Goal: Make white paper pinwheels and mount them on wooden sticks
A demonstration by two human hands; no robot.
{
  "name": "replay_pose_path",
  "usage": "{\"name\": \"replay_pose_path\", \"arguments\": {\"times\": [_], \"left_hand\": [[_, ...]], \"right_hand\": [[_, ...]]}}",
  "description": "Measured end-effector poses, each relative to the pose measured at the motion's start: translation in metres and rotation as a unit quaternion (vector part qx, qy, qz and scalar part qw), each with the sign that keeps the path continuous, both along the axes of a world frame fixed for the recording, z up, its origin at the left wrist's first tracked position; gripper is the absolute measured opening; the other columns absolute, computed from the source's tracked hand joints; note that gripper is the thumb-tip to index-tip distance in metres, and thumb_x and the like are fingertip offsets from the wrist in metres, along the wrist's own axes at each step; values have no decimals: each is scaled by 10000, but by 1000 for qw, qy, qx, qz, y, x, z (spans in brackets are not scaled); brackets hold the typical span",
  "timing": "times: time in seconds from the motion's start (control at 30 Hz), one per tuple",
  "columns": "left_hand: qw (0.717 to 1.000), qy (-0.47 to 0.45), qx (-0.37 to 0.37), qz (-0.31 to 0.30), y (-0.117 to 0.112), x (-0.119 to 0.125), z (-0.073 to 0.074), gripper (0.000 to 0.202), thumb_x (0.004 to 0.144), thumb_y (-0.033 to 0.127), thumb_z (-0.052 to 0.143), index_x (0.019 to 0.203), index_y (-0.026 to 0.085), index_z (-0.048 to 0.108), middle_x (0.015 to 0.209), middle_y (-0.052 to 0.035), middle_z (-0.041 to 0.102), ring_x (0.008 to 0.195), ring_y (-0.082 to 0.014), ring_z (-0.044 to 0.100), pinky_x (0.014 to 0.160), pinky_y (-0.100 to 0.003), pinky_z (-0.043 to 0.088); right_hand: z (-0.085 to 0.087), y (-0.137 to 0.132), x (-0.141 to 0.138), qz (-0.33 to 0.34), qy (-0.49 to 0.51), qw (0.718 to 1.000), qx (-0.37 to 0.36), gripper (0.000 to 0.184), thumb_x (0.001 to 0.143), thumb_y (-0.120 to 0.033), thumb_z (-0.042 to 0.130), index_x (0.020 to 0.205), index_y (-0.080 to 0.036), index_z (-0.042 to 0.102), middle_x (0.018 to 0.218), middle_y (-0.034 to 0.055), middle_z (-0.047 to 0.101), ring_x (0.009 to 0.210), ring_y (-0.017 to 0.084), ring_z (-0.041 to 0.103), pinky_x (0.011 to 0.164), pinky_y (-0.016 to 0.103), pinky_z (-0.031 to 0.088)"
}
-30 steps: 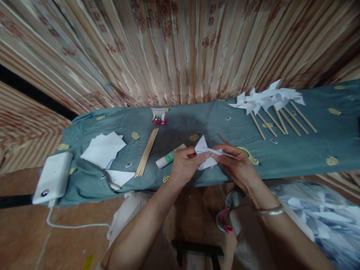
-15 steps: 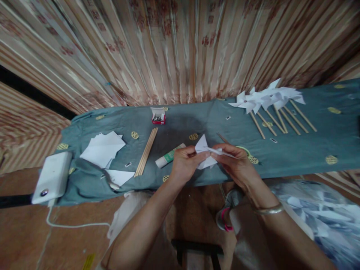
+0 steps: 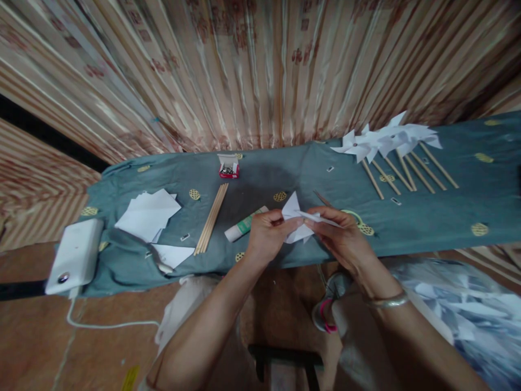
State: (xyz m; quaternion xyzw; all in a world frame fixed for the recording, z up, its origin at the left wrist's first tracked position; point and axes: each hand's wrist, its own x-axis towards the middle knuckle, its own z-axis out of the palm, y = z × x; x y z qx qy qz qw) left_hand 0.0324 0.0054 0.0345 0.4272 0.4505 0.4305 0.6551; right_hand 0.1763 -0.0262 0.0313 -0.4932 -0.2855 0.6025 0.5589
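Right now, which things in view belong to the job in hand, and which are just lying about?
Likely the job: folded paper (held), paper sheets, sticks, pinwheels, tube, scissors, open red box.

Seemingly just lying about: white device, cable, small tags.

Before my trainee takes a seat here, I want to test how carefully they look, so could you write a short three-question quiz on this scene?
1. Multiple choice: what do the left hand and the right hand hold together?
A) a white rectangular device
B) a piece of folded white paper
C) a red plastic cup

2. True or false: the small red cardboard box is closed.

3. Fill in: as the person sees it, the stack of white paper sheets lies to the ____ of the thin pale wooden sticks.

Key: 1 B; 2 False, its flap stands open; 3 left.
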Motion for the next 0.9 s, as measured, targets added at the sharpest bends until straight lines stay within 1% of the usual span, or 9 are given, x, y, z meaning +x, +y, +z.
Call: {"name": "replay_pose_path", "arguments": {"times": [0.27,0.5,0.67,0.9], "left_hand": [[1000,-8,-9,5,1,1,-1,273,500,343,836,651,132,754,553,8,644,497,-80,473,473,-195,350],[1000,8,-3,4,2,0,-1,258,512,335,822,644,126,750,533,11,620,496,-80,460,472,-197,335],[1000,7,-5,6,1,1,-1,280,494,351,829,639,126,745,549,8,623,505,-85,462,476,-202,338],[1000,27,13,1,2,1,-4,282,512,371,815,569,121,695,500,24,553,498,-77,414,479,-205,306]], "right_hand": [[-2,1,-1,3,-3,1000,2,266,487,-332,898,674,-230,739,636,-35,693,571,103,588,585,236,459],[-6,0,0,1,2,1000,5,250,516,-313,890,710,-243,748,661,-37,705,589,106,595,610,241,465],[-5,0,0,-4,6,1000,2,251,507,-310,893,698,-234,750,658,-34,706,591,98,595,610,230,464],[-4,0,-1,-9,8,1000,-2,267,485,-308,901,692,-234,750,646,-35,705,593,93,599,604,218,467]]}}
